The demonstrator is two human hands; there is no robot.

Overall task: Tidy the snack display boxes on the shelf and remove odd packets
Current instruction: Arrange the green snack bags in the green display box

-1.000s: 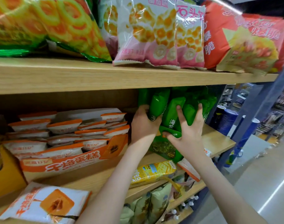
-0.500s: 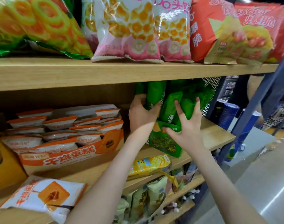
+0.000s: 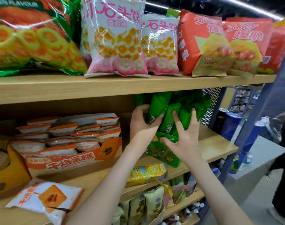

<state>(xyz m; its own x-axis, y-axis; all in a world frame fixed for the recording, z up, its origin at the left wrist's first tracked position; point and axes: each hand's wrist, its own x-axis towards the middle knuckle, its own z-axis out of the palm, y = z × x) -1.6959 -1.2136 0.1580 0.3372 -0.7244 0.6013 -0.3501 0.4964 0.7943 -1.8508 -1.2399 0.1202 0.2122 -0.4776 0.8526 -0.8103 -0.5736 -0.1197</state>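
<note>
We see green seaweed packets (image 3: pixel 159 108) standing upright, long axes vertical, in a green display box (image 3: pixel 162 153) on the middle shelf (image 3: pixel 216 143), left hand (image 3: pixel 143 127) gripping one, right hand (image 3: pixel 184 138) spread against others.

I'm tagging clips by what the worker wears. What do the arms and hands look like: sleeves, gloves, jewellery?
Both the left hand and right hand are bare: no gloves, no rings that I can make out. The left forearm and right forearm are bare too, with no sleeve, watch or bracelet down to the frame's edge.
</note>
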